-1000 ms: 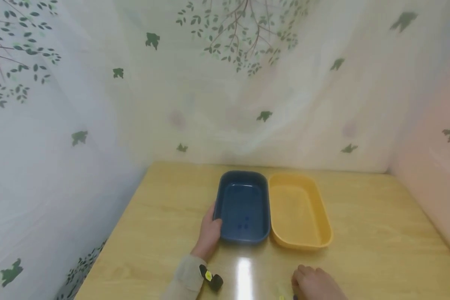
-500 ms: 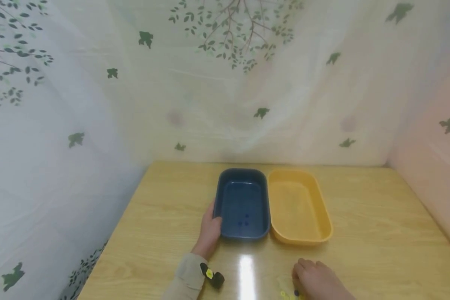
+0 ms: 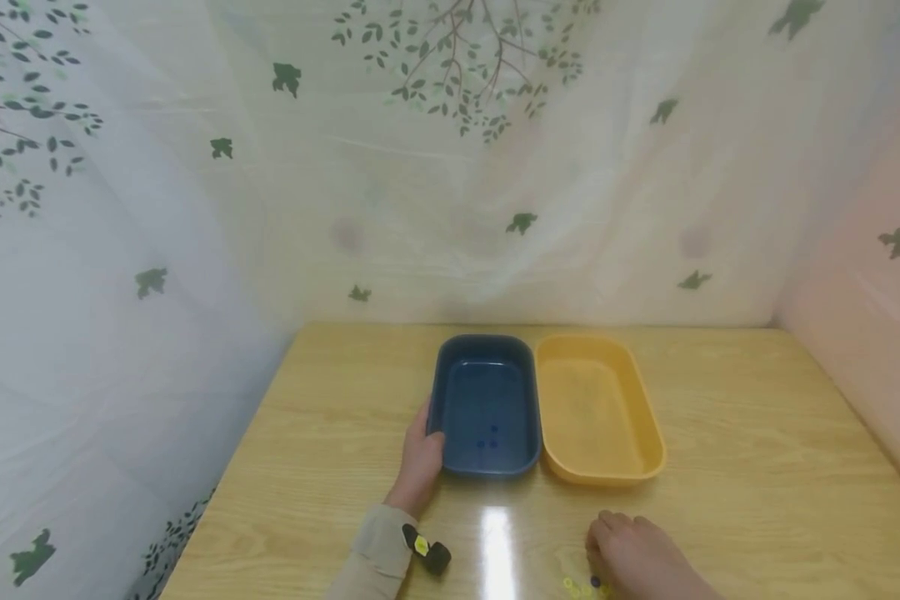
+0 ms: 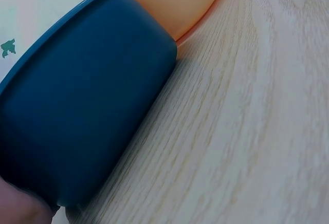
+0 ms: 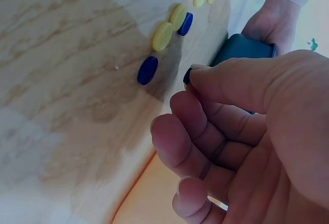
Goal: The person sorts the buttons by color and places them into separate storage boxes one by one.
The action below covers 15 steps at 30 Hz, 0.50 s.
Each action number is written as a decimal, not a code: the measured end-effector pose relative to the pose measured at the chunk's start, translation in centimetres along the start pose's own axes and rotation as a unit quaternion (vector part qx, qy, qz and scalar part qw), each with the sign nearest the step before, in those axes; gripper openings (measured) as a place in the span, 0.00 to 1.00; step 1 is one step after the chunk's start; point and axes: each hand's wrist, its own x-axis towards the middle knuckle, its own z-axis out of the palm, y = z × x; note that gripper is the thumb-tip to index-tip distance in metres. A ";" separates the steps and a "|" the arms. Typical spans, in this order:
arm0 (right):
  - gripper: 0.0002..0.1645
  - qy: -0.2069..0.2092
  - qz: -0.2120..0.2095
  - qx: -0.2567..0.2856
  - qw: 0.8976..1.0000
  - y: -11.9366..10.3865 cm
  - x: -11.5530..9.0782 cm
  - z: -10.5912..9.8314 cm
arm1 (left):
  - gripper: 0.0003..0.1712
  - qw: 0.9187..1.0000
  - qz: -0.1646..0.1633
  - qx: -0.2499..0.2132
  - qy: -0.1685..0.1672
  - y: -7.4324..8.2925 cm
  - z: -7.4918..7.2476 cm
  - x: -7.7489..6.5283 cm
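My left hand [image 3: 420, 462] grips the left side of a dark blue tray [image 3: 487, 396], its thumb at the rim. Three small blue discs [image 3: 493, 444] lie inside the tray near its front end. In the right wrist view, my right hand [image 5: 231, 111] pinches a dark blue disc [image 5: 187, 76] between thumb and forefinger, just off the table; the other fingers are curled. Beside these fingertips lie a loose blue disc [image 5: 148, 70], a yellow disc [image 5: 162, 36] and several more of both colours.
A yellow tray [image 3: 596, 408] stands against the right side of the blue one. Both sit on a wood-grain table [image 3: 750, 450]. A pale curtain [image 3: 435, 208] printed with leaves hangs behind and at the sides.
The head view has tilted down slightly, so the loose discs at the bottom show more. My right hand appears a little higher in view. The left hand keeps its grip on the blue tray.
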 end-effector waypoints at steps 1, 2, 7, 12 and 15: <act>0.08 0.000 0.001 -0.001 1.000 0.0 0.0 -0.1 | 0.43 1.000 0.001 -0.001 -0.002 0.0 0.0 0.0; 0.08 0.001 0.004 -0.001 1.000 0.0 0.0 -0.2 | 0.43 1.000 0.000 -0.001 -0.004 -0.1 0.1 0.1; 0.09 0.014 0.011 -0.013 1.000 -0.3 -0.1 -0.6 | 0.43 1.000 -0.001 0.000 -0.002 0.1 0.2 0.0; 0.16 0.080 -0.026 -0.044 0.996 -0.5 -0.1 -1.2 | 0.43 1.000 -0.004 -0.008 0.007 0.3 0.3 -0.2; 0.17 0.125 -0.045 -0.065 0.989 -0.8 0.2 -1.8 | 0.43 1.000 0.000 -0.010 0.006 0.3 0.3 -0.1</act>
